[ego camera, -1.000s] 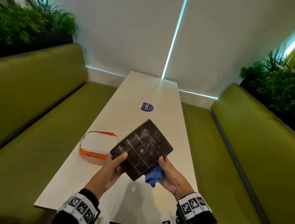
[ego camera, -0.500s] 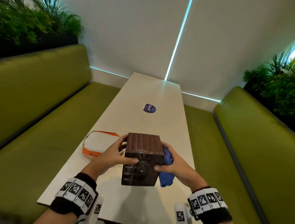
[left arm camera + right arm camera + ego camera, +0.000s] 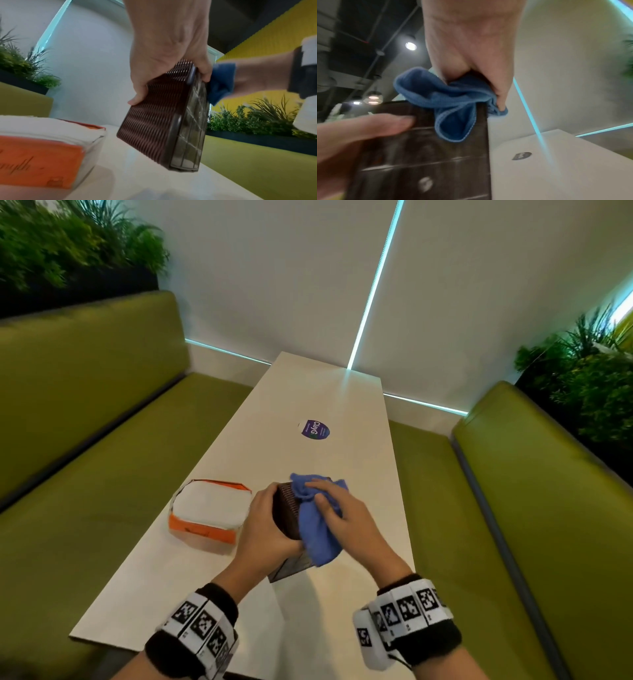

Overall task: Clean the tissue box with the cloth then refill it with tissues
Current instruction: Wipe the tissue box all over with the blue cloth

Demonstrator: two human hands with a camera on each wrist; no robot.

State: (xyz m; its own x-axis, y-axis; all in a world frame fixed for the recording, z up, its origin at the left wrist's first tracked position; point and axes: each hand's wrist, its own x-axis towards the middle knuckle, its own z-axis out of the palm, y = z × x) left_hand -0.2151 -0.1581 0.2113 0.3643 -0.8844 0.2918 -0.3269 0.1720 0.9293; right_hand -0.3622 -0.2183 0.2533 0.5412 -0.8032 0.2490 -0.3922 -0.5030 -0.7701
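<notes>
The dark brown woven tissue box (image 3: pixel 286 513) stands tilted just above the white table (image 3: pixel 212 594). My left hand (image 3: pixel 265 525) grips its left side, thumb and fingers curled round its upper end; the ribbed side (image 3: pixel 157 112) and gridded base (image 3: pixel 192 129) show in the left wrist view. My right hand (image 3: pixel 337 513) holds the blue cloth (image 3: pixel 317 522) bunched against the box's right face (image 3: pixel 419 162); the cloth (image 3: pixel 452 104) hangs over the box's top edge. An opened orange-and-white tissue pack (image 3: pixel 209 510) lies on the table left of the box.
A round purple sticker (image 3: pixel 314 429) sits further up the table. Green benches (image 3: pixel 89 481) run along both sides, with plants (image 3: pixel 589 385) behind their backs. The table's near edge (image 3: pixel 109 642) lies just ahead of my wrists.
The box was turned from base-up to standing on end. My right hand brought the cloth from the box's right side up over its top and front face.
</notes>
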